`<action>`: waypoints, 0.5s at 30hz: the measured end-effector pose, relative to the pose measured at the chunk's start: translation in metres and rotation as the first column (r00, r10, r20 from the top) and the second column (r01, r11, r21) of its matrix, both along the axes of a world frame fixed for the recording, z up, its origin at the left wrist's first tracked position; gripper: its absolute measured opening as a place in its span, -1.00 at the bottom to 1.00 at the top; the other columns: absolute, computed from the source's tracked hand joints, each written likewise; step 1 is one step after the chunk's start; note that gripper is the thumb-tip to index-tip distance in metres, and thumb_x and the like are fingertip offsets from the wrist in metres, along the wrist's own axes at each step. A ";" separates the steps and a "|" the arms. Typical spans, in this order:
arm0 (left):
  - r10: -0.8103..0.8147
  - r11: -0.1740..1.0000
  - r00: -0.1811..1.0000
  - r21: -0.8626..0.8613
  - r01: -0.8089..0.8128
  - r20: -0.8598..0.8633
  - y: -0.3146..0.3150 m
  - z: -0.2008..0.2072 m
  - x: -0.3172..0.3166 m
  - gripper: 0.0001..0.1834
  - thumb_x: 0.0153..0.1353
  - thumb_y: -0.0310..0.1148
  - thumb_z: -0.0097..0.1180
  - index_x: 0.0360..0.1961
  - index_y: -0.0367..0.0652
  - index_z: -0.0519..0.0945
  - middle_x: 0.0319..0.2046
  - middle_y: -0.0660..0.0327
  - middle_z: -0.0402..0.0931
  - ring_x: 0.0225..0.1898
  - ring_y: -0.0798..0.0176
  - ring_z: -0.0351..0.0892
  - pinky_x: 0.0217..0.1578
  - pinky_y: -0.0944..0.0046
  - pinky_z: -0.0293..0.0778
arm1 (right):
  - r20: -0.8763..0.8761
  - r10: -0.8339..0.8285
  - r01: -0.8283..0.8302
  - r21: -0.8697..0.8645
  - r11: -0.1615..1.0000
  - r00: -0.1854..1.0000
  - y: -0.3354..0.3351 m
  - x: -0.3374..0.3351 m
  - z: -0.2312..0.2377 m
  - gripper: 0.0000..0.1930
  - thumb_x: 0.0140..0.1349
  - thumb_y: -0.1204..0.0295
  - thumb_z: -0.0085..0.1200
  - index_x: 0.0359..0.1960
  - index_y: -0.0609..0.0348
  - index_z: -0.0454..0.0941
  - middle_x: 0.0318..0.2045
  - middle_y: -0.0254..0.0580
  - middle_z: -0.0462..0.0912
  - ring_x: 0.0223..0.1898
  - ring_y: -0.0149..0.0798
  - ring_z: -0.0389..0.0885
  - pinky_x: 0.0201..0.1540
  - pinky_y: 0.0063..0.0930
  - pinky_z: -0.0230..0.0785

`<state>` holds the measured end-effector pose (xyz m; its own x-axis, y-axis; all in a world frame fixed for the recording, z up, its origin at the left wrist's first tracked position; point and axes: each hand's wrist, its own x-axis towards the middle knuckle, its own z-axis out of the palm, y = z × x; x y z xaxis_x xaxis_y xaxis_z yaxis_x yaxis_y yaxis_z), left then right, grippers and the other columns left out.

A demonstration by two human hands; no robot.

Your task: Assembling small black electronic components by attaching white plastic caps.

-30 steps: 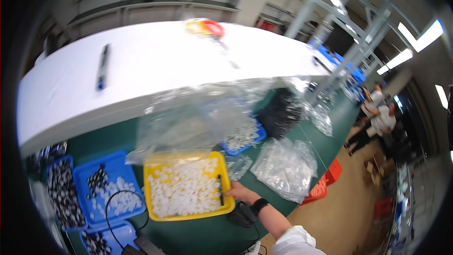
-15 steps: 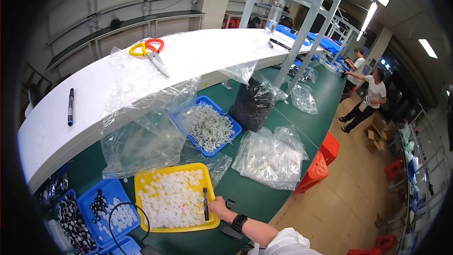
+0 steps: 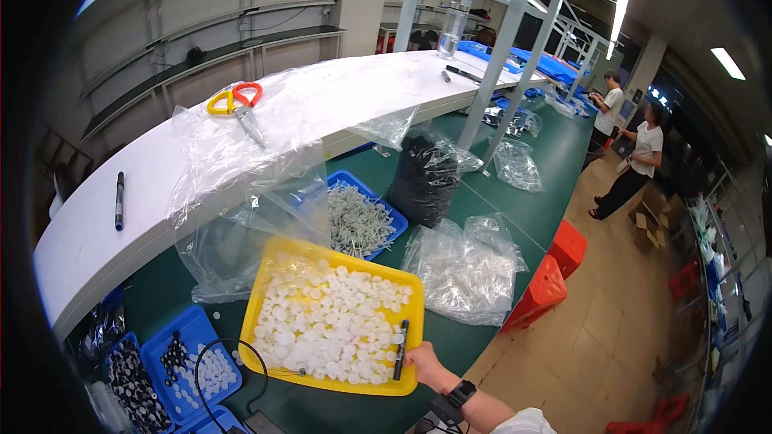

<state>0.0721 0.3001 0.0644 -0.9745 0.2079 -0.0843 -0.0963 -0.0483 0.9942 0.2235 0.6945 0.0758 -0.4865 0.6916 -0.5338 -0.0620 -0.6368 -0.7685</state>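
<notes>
My right hand [image 3: 427,363] grips the lower right rim of a yellow plastic tray [image 3: 277,249]; its fingers are partly hidden by the rim. Many small white round plastic pieces [image 3: 334,325] lie loose in this tray. A black marker [image 3: 400,350] rests inside along the right wall, close to my hand. The tray's far edge overlaps a clear plastic bag and reaches near a blue tray [image 3: 398,221] of thin pale pins or nails [image 3: 358,221]. My left hand is not in view.
At lower left, a blue tray [image 3: 193,321] holds black and white pieces, beside another of dark pieces [image 3: 133,386]; a black cable [image 3: 265,378] loops nearby. Clear bags [image 3: 466,273] and a bag of black parts [image 3: 422,185] lie beyond. Scissors [image 3: 248,120] rest on the white shelf [image 3: 145,185].
The yellow tray has shifted right with my right hand on its rim, turned slightly, and looks raised. The view has shifted a little. In the background, one person's outstretched arm has come down.
</notes>
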 end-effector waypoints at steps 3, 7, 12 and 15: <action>-0.040 0.997 0.998 -0.066 0.037 -0.045 0.013 0.002 0.000 -0.34 0.09 0.10 -0.03 0.07 -0.19 0.35 0.09 -0.05 0.33 0.08 -0.05 0.34 0.04 -0.10 0.26 | 0.022 -0.099 0.098 0.056 0.994 0.995 0.013 0.046 0.012 -0.65 -0.37 0.78 -0.18 -0.41 0.47 0.47 -0.51 -0.09 0.54 -0.53 -0.20 0.50 -0.51 -0.47 0.35; -0.047 0.989 0.991 -0.148 0.029 -0.124 0.035 0.011 0.017 -0.35 0.10 0.08 -0.02 0.07 -0.20 0.35 0.08 -0.06 0.33 0.08 -0.03 0.34 0.04 -0.07 0.27 | 0.055 -0.224 0.220 0.066 0.973 0.973 0.031 0.116 0.017 -0.60 -0.40 0.78 -0.20 -0.37 0.47 0.46 -0.46 -0.07 0.53 -0.47 -0.12 0.52 -0.46 -0.43 0.40; -0.064 0.968 0.980 -0.249 0.015 -0.189 0.082 0.004 0.041 -0.36 0.11 0.06 -0.02 0.06 -0.22 0.35 0.08 -0.08 0.33 0.08 -0.02 0.34 0.03 -0.05 0.28 | 0.096 -0.449 0.436 0.131 0.891 0.889 0.072 0.199 0.031 -0.67 -0.40 0.78 -0.20 -0.46 0.45 0.45 -0.53 -0.11 0.50 -0.53 -0.16 0.49 -0.53 -0.42 0.37; -0.060 0.995 0.996 -0.079 0.055 -0.067 0.113 0.001 0.057 -0.43 0.12 -0.04 0.02 0.06 -0.21 0.38 0.11 0.02 0.32 0.09 0.10 0.33 0.11 0.07 0.20 | 0.097 -0.524 0.495 0.219 0.841 0.846 0.127 0.263 0.022 -0.72 -0.41 0.76 -0.20 -0.53 0.42 0.42 -0.56 -0.13 0.48 -0.56 -0.15 0.46 -0.55 -0.42 0.36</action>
